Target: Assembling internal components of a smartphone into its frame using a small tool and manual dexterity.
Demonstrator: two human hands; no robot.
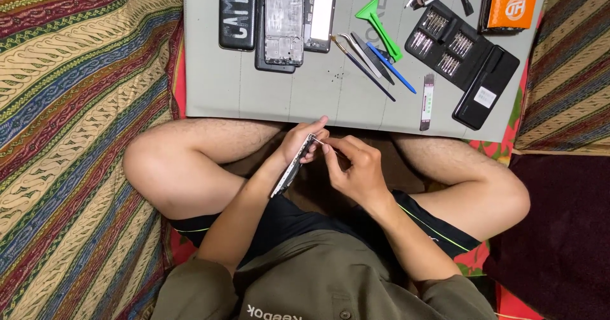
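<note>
Gripping a thin phone panel (292,166) edge-on at frame centre, the left hand (304,143) was closed around its upper end. The right hand (353,166) pinched a small part at the panel's top edge. Above lay the grey mat (216,85), opened phones (284,21), pry tools (372,56) and bit case (462,63).
</note>
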